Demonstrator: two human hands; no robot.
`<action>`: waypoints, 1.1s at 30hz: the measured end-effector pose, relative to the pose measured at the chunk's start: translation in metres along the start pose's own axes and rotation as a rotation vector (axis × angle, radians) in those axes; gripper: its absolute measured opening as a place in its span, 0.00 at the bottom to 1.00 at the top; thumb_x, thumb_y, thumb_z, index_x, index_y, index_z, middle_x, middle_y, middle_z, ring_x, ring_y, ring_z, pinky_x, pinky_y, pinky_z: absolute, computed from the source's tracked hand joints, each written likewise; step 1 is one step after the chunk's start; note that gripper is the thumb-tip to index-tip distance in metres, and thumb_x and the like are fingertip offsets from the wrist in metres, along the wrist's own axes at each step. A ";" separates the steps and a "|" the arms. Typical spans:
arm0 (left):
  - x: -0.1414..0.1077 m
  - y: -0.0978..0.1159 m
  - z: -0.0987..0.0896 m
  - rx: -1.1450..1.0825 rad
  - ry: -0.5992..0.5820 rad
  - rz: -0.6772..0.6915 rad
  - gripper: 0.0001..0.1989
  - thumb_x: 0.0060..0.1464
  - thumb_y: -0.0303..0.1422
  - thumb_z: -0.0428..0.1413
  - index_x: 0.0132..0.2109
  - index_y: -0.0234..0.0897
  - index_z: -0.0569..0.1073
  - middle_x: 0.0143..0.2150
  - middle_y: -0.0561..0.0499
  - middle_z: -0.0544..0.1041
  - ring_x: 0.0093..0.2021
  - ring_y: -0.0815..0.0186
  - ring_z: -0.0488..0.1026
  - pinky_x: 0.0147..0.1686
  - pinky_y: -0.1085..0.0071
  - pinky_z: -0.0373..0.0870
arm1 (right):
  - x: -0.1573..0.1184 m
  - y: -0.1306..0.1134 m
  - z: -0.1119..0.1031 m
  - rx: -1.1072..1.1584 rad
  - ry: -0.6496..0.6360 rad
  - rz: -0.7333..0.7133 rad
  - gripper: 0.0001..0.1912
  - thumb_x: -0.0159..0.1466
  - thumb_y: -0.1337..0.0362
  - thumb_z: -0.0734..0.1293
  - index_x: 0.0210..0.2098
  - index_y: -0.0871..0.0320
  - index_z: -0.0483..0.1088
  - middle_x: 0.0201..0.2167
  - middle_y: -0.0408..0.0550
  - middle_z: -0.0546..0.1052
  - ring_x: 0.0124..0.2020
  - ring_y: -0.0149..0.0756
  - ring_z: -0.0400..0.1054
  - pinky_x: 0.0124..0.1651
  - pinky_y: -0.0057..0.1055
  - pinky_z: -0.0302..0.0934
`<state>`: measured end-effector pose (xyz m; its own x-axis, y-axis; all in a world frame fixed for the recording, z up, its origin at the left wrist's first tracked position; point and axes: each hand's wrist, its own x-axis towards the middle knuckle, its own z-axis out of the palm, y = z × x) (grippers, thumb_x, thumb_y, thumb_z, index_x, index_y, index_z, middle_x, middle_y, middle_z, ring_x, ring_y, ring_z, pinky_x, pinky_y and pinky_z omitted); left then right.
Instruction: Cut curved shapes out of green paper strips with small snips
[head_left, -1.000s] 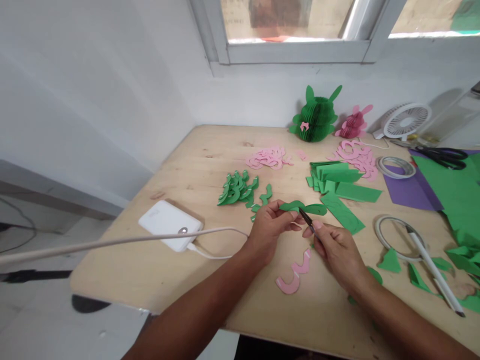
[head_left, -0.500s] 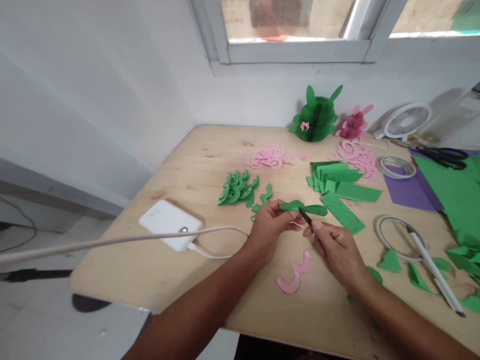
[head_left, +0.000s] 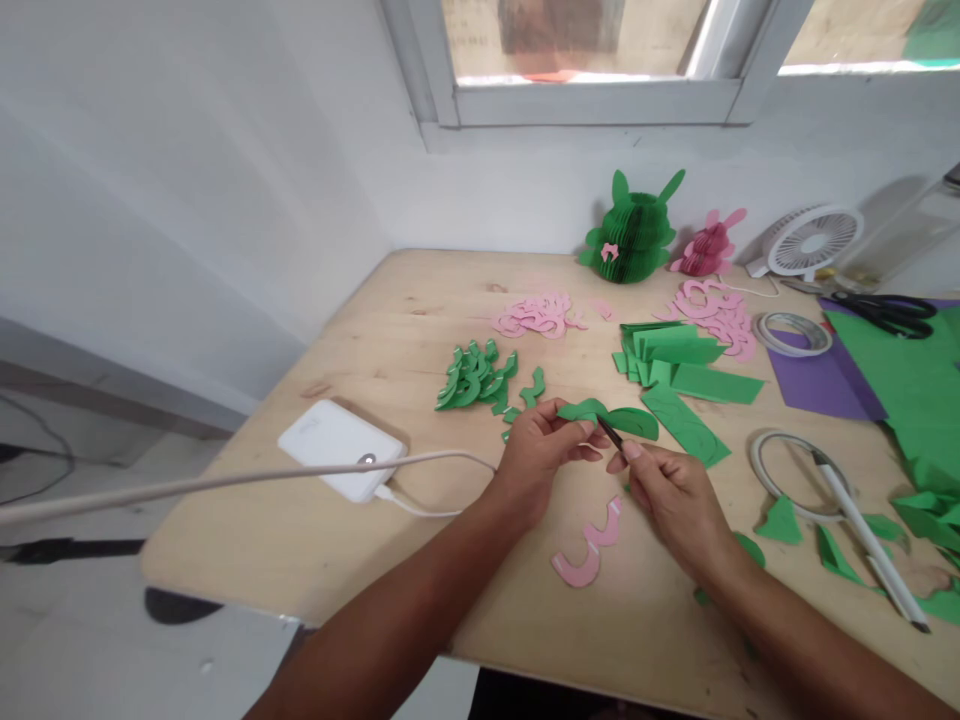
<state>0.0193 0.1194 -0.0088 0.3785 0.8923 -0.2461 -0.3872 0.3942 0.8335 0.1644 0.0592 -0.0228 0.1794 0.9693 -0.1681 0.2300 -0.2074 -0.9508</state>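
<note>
My left hand [head_left: 534,462] pinches a curved strip of green paper [head_left: 631,423] between thumb and fingers, above the table. My right hand [head_left: 679,505] is closed round a slim black tool [head_left: 610,432], whose tip meets the green paper beside my left thumb; its exact kind does not show. The paper's loose end extends right of the tool. Below my hands lies a wavy pink paper cutout [head_left: 579,571] with white marks. A heap of curled green paper cutouts [head_left: 474,378] sits left of the paper, and folded green paper strips [head_left: 679,350] lie behind it.
A white power bank [head_left: 341,450] with a cable lies left. Pink cutouts [head_left: 536,315], a tape roll [head_left: 795,334], black-handled scissors [head_left: 892,312], a white pen [head_left: 870,545] and green scraps [head_left: 780,522] lie about. Paper figures [head_left: 634,235] and a small fan [head_left: 814,243] stand by the wall.
The loose end of the green paper has shifted slightly right and down and looks broader. Both hands stay almost where they were.
</note>
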 end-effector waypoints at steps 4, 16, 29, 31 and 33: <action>-0.001 0.000 0.000 -0.001 -0.001 0.006 0.07 0.44 0.31 0.63 0.31 0.33 0.74 0.29 0.49 0.78 0.31 0.67 0.74 0.33 0.71 0.69 | 0.001 0.002 0.000 0.016 0.009 -0.017 0.26 0.61 0.42 0.62 0.25 0.60 0.73 0.14 0.35 0.51 0.16 0.26 0.42 0.19 0.27 0.35; -0.001 0.003 0.000 0.025 0.002 -0.002 0.07 0.43 0.31 0.63 0.31 0.34 0.74 0.29 0.49 0.78 0.31 0.66 0.74 0.34 0.70 0.69 | 0.000 -0.002 0.001 -0.010 0.021 -0.017 0.28 0.60 0.41 0.62 0.25 0.61 0.73 0.14 0.35 0.50 0.17 0.26 0.42 0.18 0.26 0.35; 0.001 0.002 -0.002 0.057 0.015 0.007 0.09 0.42 0.32 0.64 0.31 0.34 0.73 0.28 0.50 0.77 0.31 0.65 0.75 0.33 0.70 0.70 | 0.000 -0.003 0.000 -0.025 -0.009 -0.022 0.30 0.61 0.40 0.60 0.24 0.61 0.73 0.13 0.36 0.52 0.15 0.26 0.42 0.17 0.26 0.35; 0.002 0.003 -0.002 0.062 0.010 0.004 0.09 0.42 0.32 0.64 0.31 0.34 0.73 0.28 0.50 0.77 0.31 0.65 0.75 0.32 0.70 0.70 | 0.000 -0.003 0.000 -0.028 -0.013 -0.016 0.30 0.61 0.40 0.60 0.25 0.61 0.74 0.13 0.36 0.52 0.15 0.26 0.41 0.17 0.26 0.35; 0.002 0.004 -0.003 0.070 0.008 0.002 0.09 0.42 0.32 0.64 0.30 0.34 0.73 0.28 0.50 0.77 0.31 0.66 0.75 0.32 0.71 0.70 | 0.000 -0.003 0.000 -0.025 -0.015 -0.012 0.30 0.61 0.40 0.60 0.25 0.62 0.74 0.13 0.35 0.52 0.15 0.25 0.41 0.17 0.26 0.35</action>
<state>0.0161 0.1235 -0.0080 0.3708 0.8950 -0.2481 -0.3279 0.3760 0.8667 0.1638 0.0595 -0.0194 0.1622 0.9736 -0.1604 0.2559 -0.1985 -0.9461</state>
